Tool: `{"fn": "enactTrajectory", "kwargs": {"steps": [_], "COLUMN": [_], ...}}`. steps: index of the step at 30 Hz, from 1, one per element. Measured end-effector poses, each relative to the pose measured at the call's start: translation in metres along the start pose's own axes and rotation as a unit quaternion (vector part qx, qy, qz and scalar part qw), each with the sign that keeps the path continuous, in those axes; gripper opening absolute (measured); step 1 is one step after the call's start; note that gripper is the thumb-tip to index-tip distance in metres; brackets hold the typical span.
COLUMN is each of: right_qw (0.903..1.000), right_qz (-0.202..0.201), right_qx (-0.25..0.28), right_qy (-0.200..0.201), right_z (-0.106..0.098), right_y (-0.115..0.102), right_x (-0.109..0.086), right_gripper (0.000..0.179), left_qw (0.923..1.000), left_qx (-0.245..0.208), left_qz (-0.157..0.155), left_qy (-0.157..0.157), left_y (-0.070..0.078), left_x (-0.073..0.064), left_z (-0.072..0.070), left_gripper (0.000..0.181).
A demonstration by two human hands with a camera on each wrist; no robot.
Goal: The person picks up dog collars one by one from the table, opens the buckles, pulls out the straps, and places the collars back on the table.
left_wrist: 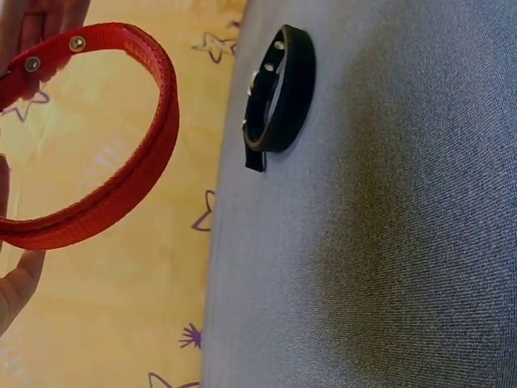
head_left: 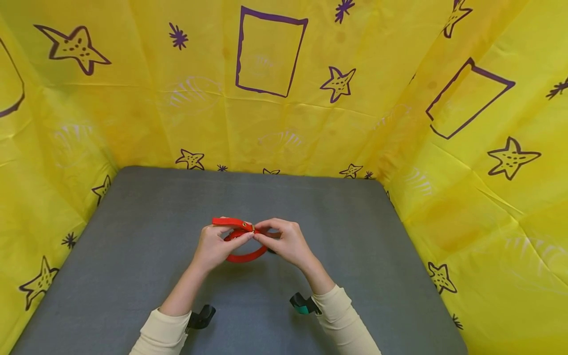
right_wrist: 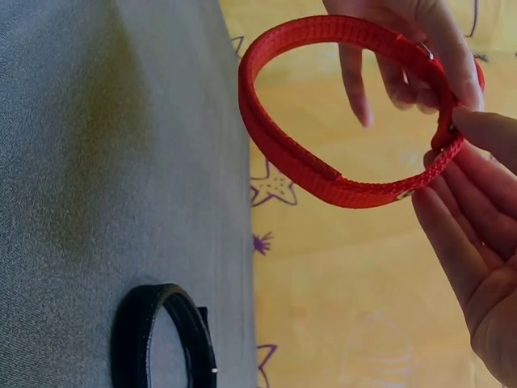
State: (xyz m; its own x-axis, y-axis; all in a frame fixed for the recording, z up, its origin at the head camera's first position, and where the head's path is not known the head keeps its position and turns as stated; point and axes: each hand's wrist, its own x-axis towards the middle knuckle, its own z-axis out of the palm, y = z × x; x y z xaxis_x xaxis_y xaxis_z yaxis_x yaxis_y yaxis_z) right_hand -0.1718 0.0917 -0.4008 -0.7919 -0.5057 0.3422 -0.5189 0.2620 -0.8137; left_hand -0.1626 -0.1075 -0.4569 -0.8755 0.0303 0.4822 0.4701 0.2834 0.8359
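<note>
A red collar (head_left: 246,258), bent into a loop with metal-rimmed holes in its strap, is up off the table between both hands. My left hand (head_left: 212,248) pinches it near the buckle, and the strap's free end sticks out to the left above that hand. From the other side my right hand (head_left: 290,242) pinches the same part with thumb and fingers. Fingertips of the two hands almost meet at the buckle, which they partly hide. Beyond the red loop, a black collar (left_wrist: 295,93) with metal studs lies curled on the table.
The grey table (head_left: 355,236) spreads out under both hands. Yellow cloth (head_left: 284,118) with purple drawings encloses its back and sides. Black wrist devices (head_left: 201,317) sit at both cream sleeves (head_left: 341,315), close over the tabletop.
</note>
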Motion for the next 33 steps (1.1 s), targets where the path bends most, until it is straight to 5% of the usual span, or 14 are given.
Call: {"fn": "enactTrajectory", "kwargs": {"steps": [9,16,24,33], "right_qw": [0.9998,0.9998,1.0,0.9999], "right_qz": [-0.009,-0.01,-0.007,0.001], "right_qx": [-0.02,-0.017,-0.005,0.015], "right_qy": [-0.002,-0.004,-0.003,-0.002], "right_z": [0.0,0.0,0.0,0.006], "right_y": [0.002,0.002,0.004,0.039], "right_x": [-0.001,-0.001,0.0,0.0], "right_gripper": [0.018,0.018,0.016,0.018], "left_qw": [0.9995,0.9991,0.9996,0.9981], "left_qx": [0.027,0.028,-0.014,-0.034], "left_qz": [-0.008,-0.026,-0.02,-0.05], "left_qy": [-0.014,-0.016,-0.012,-0.002], "left_y": [0.005,0.044,0.004,0.002], "left_x": [0.001,0.002,0.0,-0.001], "left_z": [-0.001,-0.007,-0.003,-0.003], "left_gripper": [0.026,0.019,0.024,0.023]}}
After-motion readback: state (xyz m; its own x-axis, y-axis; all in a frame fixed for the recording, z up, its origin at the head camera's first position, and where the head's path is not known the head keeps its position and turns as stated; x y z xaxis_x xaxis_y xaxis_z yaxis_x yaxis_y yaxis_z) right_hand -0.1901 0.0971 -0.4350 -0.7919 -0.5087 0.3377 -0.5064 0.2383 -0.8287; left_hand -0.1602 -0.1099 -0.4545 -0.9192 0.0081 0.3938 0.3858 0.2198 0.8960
